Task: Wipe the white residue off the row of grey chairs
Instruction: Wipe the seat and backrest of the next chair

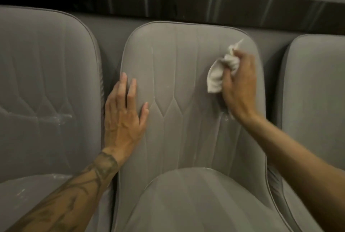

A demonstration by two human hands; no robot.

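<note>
Three grey chairs show in the row, and the work is on the middle chair [186, 86], where the right hand [239, 86] has its fingers curled tight round a bunched white cloth [218, 76] against the upper right of the backrest. The left hand [124, 114] lies flat, fingers straight, on that backrest's left edge to brace it. Firm strokes along the stitched seams should lift the faint streaks, and the left chair [46, 86] has white smears [59, 117] yet to be wiped.
</note>
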